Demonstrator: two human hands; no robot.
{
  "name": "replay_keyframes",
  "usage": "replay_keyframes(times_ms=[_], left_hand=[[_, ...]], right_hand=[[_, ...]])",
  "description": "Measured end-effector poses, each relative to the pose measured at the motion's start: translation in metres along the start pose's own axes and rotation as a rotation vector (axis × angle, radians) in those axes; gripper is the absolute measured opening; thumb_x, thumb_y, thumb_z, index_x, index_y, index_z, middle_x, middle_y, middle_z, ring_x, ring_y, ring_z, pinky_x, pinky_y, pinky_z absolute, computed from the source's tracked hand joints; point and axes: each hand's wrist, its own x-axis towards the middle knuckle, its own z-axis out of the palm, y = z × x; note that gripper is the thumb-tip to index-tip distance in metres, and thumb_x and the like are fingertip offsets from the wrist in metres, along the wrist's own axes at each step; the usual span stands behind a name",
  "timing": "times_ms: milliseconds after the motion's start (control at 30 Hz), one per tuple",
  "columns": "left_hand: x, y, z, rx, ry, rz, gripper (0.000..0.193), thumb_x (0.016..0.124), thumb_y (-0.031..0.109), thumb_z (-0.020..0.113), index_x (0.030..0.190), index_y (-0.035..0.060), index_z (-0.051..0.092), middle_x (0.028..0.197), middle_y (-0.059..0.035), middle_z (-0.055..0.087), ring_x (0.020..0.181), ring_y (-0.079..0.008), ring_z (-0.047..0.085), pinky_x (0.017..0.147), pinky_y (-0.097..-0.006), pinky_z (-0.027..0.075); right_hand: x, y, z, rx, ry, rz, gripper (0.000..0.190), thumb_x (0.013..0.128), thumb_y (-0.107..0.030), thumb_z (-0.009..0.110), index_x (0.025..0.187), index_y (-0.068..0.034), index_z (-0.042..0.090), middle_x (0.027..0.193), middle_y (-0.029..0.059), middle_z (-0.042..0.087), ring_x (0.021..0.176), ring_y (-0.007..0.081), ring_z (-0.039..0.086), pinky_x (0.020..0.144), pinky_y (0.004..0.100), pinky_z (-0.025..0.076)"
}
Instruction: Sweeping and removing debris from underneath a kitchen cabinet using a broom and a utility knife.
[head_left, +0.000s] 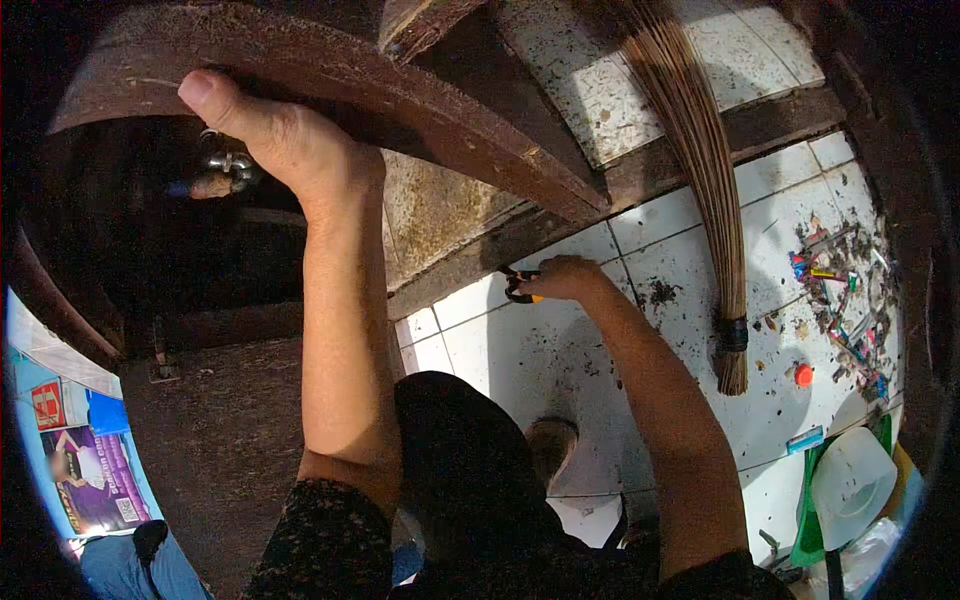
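Observation:
My left hand is raised against a dark brown wooden board. Its thumb lies along the board's face, and the other fingers are hidden behind the wood. Lower down, over the white tiled floor, my right hand holds a small tool with a black and orange handle. Shadow and distance hide what kind of tool it is. It is close to the dirty wooden sill that borders the tiles.
A stick broom stands right of my right arm. Beyond it lies a heap of litter and dirt, with an orange bottle cap nearby. A green and white plastic object is at lower right. A dark wooden panel fills the left side.

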Motion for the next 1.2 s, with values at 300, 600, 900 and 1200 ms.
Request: replay_keyframes(times_ms=[300,600,900,1200], left_hand=[[-0.002,0.003,0.0,-0.042,0.0,-0.032,0.076,0.075,0.066,0.03,0.119,0.0043,0.031,0.119,-0.0083,0.035,0.109,-0.0223,0.032,0.096,-0.0328,0.019],[-0.003,0.004,0.004,-0.048,0.024,-0.01,0.074,0.076,0.064,0.03,0.119,0.0041,0.031,0.119,-0.0082,0.035,0.109,-0.0219,0.032,0.096,-0.0324,0.019],[0.0,0.0,-0.002,-0.023,0.017,0.047,0.068,0.078,0.061,0.028,0.117,0.0048,0.032,0.116,-0.007,0.037,0.108,-0.0202,0.032,0.095,-0.0316,0.019],[-0.001,-0.002,-0.001,-0.08,0.003,-0.004,0.069,0.079,0.06,0.028,0.119,0.0041,0.031,0.118,-0.0077,0.036,0.108,-0.0207,0.033,0.095,-0.0312,0.019]], right_hand=[[0.021,0.008,0.02,0.16,-0.035,-0.061,0.074,0.064,-0.067,0.041,0.101,-0.005,0.056,0.111,0.0189,0.048,0.102,0.0315,0.047,0.087,0.0404,0.035],[0.014,-0.014,0.0,0.037,-0.043,-0.03,0.07,0.068,-0.063,0.038,0.106,-0.006,0.053,0.113,0.0163,0.047,0.104,0.0292,0.045,0.087,0.041,0.034],[-0.005,-0.033,-0.015,-0.051,-0.035,0.024,0.072,0.064,-0.064,0.04,0.107,-0.008,0.053,0.114,0.0137,0.047,0.105,0.0274,0.045,0.087,0.0414,0.032],[0.02,-0.011,0.004,0.039,0.071,-0.035,0.066,0.067,-0.062,0.041,0.098,-0.006,0.057,0.106,0.0147,0.052,0.098,0.0278,0.049,0.082,0.04,0.037]])
